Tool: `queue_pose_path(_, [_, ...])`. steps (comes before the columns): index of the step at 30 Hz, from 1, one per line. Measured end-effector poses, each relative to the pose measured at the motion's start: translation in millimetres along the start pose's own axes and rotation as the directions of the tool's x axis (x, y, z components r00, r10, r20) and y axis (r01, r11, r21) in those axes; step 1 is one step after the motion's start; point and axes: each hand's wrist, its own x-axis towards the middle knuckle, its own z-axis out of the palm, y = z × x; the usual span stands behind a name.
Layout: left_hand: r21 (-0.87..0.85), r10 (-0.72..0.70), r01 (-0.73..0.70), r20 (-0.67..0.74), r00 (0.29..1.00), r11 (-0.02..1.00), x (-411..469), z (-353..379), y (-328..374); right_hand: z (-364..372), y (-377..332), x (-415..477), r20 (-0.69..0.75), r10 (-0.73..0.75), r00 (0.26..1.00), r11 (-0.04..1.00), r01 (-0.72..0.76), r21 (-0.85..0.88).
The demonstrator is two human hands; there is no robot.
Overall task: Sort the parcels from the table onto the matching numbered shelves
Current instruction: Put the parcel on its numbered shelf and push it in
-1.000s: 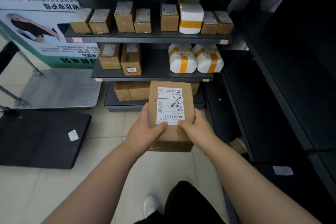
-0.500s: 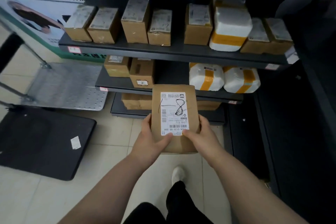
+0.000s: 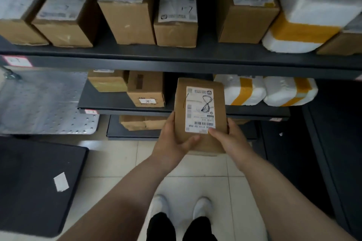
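Note:
A flat brown parcel with a white label marked 1-8 is held in front of the middle shelf. My left hand grips its lower left edge, thumb on top. My right hand grips its lower right edge, thumb on the label. The parcel's far end reaches over the middle shelf's front edge, between a brown box and white foam parcels. The upper shelf carries several brown boxes labelled 1-7.
A white foam box with orange tape sits on the upper shelf at right. The lowest shelf holds flat brown parcels. A metal cart platform and a black mat lie at left. A dark shelf unit stands right.
I have stepped closer to the shelves, which now fill the view. The parcel, still held in both hands, has moved forward to the middle shelf's edge.

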Motion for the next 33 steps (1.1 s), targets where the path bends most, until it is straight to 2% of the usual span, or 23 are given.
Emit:
queue_pose_path(4, [0.069, 0.02, -0.026, 0.086, 0.996, 0.997, 43, -11, -10, 8, -6, 48, 0.022, -0.07, 0.997, 0.997, 0.07, -0.014])
queue_pose_path(10, [0.145, 0.025, -0.041, 0.11, 0.994, 0.988, 91, -16, -17, 14, -1, 106, 0.088, -0.125, 0.988, 0.982, 0.136, -0.132])
queue_pose_path(14, [0.212, 0.016, -0.034, 0.088, 0.996, 0.977, 108, -10, -27, 17, 12, 128, 0.123, -0.108, 0.986, 0.976, 0.129, -0.176])
queue_pose_path(20, [0.257, -0.048, 0.033, 0.052, 0.997, 0.966, 118, 0, -39, 19, 30, 148, 0.178, -0.12, 0.977, 0.907, 0.181, -0.38])
queue_pose_path(22, [0.334, -0.043, 0.03, 0.03, 0.999, 0.942, 114, 3, -38, 18, 31, 146, 0.178, -0.15, 0.973, 0.879, 0.214, -0.427])
queue_pose_path(24, [0.489, 0.032, -0.04, 0.024, 0.999, 0.871, 104, 3, -35, 14, 30, 134, 0.171, -0.285, 0.943, 0.757, 0.33, -0.563])
queue_pose_path(26, [0.657, 0.181, -0.174, 0.058, 0.982, 0.734, 90, 2, -33, 8, 29, 116, 0.226, -0.474, 0.851, 0.489, 0.468, -0.737])
queue_pose_path(28, [0.768, 0.344, -0.307, 0.12, 0.931, 0.562, 79, 2, -39, 2, 39, 102, 0.314, -0.589, 0.744, 0.253, 0.539, -0.803])
queue_pose_path(30, [0.839, 0.404, -0.344, 0.166, 0.9, 0.421, 73, 4, -53, -1, 55, 92, 0.386, -0.615, 0.687, 0.123, 0.568, -0.814])
queue_pose_path(33, [0.876, 0.345, -0.339, 0.218, 0.913, 0.342, 69, 14, -79, 3, 83, 86, 0.468, -0.591, 0.657, -0.003, 0.578, -0.816])
